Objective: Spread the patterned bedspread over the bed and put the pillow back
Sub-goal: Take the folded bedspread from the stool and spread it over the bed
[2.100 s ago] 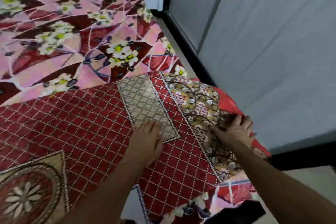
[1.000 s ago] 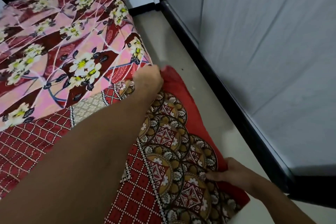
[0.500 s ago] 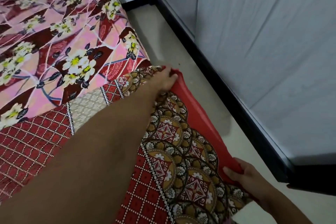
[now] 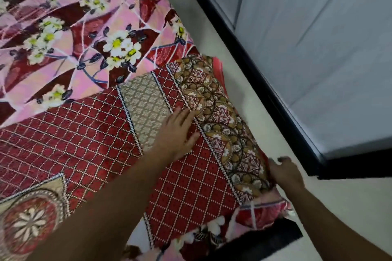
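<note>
Bedspread half-covers floral bed beside pale floor; left hand flat, right hand unclenched at its edge.

Soft, even indoor light, fairly bright, with no glare. Faint shadows lie on the floor by the bedspread. The left hand and right hand are motion-blurred. Straight lines bow near the edges from the wide lens.

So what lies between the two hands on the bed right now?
In the head view, only bedspread: its red diamond-check panel and brown medallion border run between the left hand, flat on top, and the right hand at the side edge.
</note>
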Demonstrator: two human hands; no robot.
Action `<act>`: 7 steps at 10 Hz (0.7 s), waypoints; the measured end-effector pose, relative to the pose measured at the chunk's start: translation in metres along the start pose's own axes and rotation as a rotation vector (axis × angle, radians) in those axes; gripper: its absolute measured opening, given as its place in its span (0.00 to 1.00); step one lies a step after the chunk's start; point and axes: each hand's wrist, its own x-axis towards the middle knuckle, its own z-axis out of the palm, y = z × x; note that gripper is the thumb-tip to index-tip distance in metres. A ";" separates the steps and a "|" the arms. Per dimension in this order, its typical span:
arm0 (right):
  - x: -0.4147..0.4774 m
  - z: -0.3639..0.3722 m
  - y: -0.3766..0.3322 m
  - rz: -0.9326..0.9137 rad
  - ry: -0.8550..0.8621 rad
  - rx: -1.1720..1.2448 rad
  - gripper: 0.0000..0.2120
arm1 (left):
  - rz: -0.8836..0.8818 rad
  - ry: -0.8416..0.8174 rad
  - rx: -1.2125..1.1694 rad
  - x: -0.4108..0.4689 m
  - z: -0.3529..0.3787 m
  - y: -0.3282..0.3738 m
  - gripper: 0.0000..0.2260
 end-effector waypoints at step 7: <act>0.007 0.044 0.032 0.248 0.101 0.564 0.22 | 0.267 -0.229 0.013 -0.181 0.049 -0.007 0.44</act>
